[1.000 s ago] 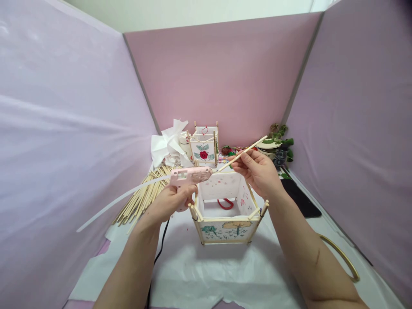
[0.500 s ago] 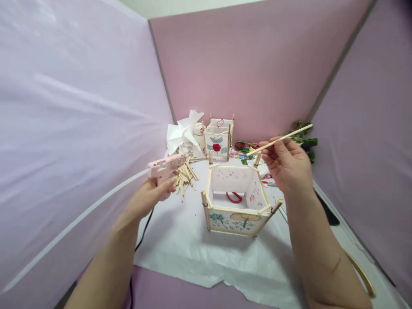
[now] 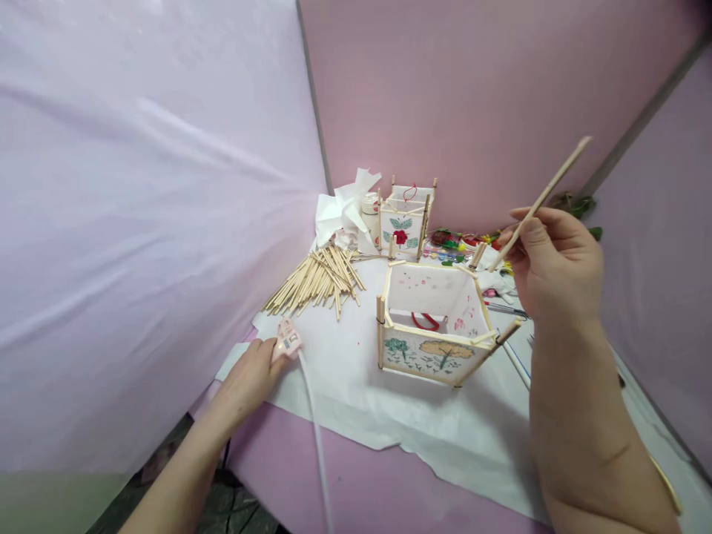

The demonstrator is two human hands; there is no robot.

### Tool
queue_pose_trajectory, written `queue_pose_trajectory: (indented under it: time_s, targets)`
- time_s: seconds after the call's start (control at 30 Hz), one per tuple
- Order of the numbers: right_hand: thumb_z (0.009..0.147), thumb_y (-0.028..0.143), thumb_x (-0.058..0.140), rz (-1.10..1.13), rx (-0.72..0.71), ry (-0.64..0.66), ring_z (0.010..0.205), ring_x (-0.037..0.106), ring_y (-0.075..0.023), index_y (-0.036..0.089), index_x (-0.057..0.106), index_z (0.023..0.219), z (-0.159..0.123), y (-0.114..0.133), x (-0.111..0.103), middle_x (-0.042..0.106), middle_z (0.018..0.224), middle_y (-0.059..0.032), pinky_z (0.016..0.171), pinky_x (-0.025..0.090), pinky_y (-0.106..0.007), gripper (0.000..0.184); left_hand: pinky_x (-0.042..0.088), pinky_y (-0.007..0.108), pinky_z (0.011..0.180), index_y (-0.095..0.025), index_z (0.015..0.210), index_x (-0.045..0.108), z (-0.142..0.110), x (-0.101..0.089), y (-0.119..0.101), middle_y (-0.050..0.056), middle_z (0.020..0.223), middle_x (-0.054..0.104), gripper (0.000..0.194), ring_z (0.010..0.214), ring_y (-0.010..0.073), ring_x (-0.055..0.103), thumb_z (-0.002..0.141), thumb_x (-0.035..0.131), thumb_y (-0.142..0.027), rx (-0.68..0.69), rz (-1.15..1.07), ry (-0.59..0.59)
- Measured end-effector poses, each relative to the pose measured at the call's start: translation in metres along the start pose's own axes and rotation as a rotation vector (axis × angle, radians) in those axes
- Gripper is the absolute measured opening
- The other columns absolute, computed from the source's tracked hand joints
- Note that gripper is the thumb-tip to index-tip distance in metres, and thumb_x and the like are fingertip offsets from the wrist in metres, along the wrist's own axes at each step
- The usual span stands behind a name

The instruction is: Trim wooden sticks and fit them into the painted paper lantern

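My left hand (image 3: pixel 253 371) is closed around a pink glue gun (image 3: pixel 288 340), low over the left part of the table; a long white glue stick (image 3: pixel 317 437) sticks out of it toward me. Between the fingertips of my right hand (image 3: pixel 561 259) is a thin wooden stick (image 3: pixel 550 185), slanting up to the right. To the left of that hand stands a lantern frame (image 3: pixel 434 363) of wooden sticks and white paper panels. Drawn trees show on its front, and a red loop (image 3: pixel 425 322) is visible inside its open top.
Left of the frame lies a pile of wooden sticks (image 3: pixel 317 282). Behind are a second lantern (image 3: pixel 400 222) with a red flower, crumpled white paper (image 3: pixel 348 208) and a jar (image 3: pixel 369 211). Small colourful decorations (image 3: pixel 445 241) lie at the back right. Fabric walls enclose the table.
My left hand has lowered the glue gun toward the table and turned it, so its glue stick points toward me. The wooden stick in my right hand is tilted more steeply. The view has shifted left.
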State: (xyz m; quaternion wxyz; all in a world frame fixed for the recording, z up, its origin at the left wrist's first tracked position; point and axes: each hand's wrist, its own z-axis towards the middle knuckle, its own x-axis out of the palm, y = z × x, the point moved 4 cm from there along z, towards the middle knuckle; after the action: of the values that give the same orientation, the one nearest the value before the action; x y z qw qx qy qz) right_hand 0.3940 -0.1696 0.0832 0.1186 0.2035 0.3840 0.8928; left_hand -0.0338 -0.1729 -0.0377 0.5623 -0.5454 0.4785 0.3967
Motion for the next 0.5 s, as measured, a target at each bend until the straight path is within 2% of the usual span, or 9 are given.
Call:
queue_pose_trajectory:
  time_s: [0.17,0.27,0.4,0.5]
  targets:
    - [0.084,0.033,0.061,-0.200,-0.044,0.041,0.062,0.051,-0.0125,0.024,0.071,0.095,-0.004,0.006,-0.001,0.057,0.069,0.0004,0.055,0.040,-0.027,0.017,0.039,0.036,0.072,-0.013,0.101,0.055,-0.006,0.017,-0.002,0.014,0.093,0.057,0.043,0.085,0.0289,0.057,0.089,0.031,-0.047,0.015,0.087,0.051]
    - [0.085,0.034,0.058,-0.404,-0.024,0.133,0.064,0.054,-0.0130,0.022,0.070,0.098,-0.005,0.009,-0.002,0.062,0.074,-0.0004,0.057,0.041,-0.026,0.021,0.040,0.037,0.074,-0.012,0.105,0.055,-0.003,0.024,-0.003,0.015,0.095,0.057,0.046,0.086,0.0289,0.058,0.089,0.029,-0.047,0.019,0.147,0.054]
    - [0.083,0.033,0.058,-0.663,0.041,0.419,0.073,0.060,-0.0167,0.022,0.072,0.091,-0.003,0.008,0.001,0.069,0.081,-0.0017,0.063,0.044,-0.027,0.019,0.042,0.039,0.072,-0.011,0.104,0.057,0.005,0.024,0.006,0.017,0.097,0.057,0.050,0.087,0.0318,0.059,0.088,0.028,-0.049,-0.083,0.269,0.062]
    - [0.082,0.032,0.058,-0.799,0.069,0.688,0.073,0.062,-0.0172,0.022,0.073,0.085,-0.002,0.009,0.009,0.071,0.082,-0.0016,0.065,0.044,-0.027,0.017,0.044,0.043,0.069,-0.012,0.101,0.061,0.011,0.009,0.005,0.019,0.097,0.058,0.048,0.089,0.0376,0.059,0.080,0.044,-0.052,-0.083,0.242,0.022]
